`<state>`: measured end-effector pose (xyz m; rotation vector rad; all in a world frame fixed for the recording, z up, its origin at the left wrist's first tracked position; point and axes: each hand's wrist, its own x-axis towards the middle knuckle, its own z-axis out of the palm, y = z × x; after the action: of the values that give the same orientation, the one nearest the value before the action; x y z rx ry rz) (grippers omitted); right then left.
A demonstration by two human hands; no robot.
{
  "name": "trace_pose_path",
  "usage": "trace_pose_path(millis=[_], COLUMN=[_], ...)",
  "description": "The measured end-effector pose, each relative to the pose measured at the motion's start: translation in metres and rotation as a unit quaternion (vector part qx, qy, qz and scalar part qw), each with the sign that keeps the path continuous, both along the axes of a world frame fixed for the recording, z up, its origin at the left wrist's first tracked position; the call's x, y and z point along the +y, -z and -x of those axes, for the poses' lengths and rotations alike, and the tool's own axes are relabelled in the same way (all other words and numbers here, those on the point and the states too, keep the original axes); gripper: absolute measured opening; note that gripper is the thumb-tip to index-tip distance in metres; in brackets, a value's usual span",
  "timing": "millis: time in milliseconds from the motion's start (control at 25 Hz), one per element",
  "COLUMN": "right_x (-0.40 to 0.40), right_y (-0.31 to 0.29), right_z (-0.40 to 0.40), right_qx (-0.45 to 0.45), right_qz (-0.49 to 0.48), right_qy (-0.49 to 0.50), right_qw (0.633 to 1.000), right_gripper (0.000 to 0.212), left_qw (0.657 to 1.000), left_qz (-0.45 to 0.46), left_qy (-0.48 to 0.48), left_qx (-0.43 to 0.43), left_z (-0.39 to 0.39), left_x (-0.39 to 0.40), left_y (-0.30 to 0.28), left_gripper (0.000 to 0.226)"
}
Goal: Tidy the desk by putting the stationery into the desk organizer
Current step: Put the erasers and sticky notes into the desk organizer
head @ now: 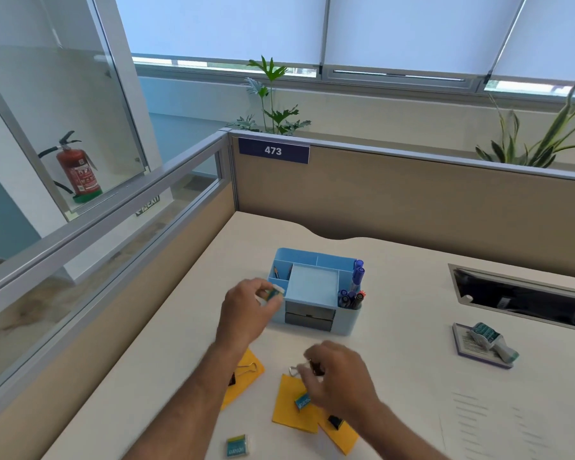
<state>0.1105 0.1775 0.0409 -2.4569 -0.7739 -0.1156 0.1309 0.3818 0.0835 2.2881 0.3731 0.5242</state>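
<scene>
A light blue desk organizer [312, 287] stands mid-desk, with pens [354, 293] in its right cup and pencils at its left. My left hand [246, 310] holds a small eraser [274, 292] right at the organizer's left front compartment. My right hand [337, 376] pinches a black binder clip [314, 367] above the yellow sticky notes [291, 410]. A second eraser [302, 400] lies on that note and a third eraser [237, 445] near the front edge. Two more binder clips, one [335, 421] on a right note and one [243, 371] under my left forearm, rest on yellow paper.
A date stamp [492, 341] rests on its ink pad at the right. A cable slot [525, 295] is cut into the desk behind it. Printed paper [498, 423] lies at the front right. Beige partition walls [412, 200] close the back and left.
</scene>
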Motion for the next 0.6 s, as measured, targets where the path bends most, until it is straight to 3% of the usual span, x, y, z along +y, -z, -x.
trace_pose_path(millis=[120, 200, 480, 600], right_x=[-0.003, -0.002, 0.000, 0.004], right_y=[0.028, 0.036, 0.045, 0.029], right_z=[0.016, 0.020, 0.022, 0.015], right_qx=[0.059, 0.071, 0.060, 0.064], right_qz=[0.113, 0.138, 0.117, 0.007], right_qy=[0.013, 0.011, -0.003, 0.031], right_qw=[0.992, 0.988, 0.991, 0.997], right_gripper=[0.051, 0.055, 0.047, 0.046], left_qw=[0.999, 0.996, 0.994, 0.997], left_qz=[-0.036, -0.058, -0.076, -0.062], left_qy=[-0.008, 0.000, 0.007, 0.017], left_qx=[0.039, 0.070, 0.081, 0.044], left_z=[-0.026, -0.037, -0.047, -0.038], left_x=[0.007, 0.008, 0.006, 0.003], left_y=[-0.002, 0.001, 0.005, -0.002], left_gripper=[0.024, 0.026, 0.036, 0.037])
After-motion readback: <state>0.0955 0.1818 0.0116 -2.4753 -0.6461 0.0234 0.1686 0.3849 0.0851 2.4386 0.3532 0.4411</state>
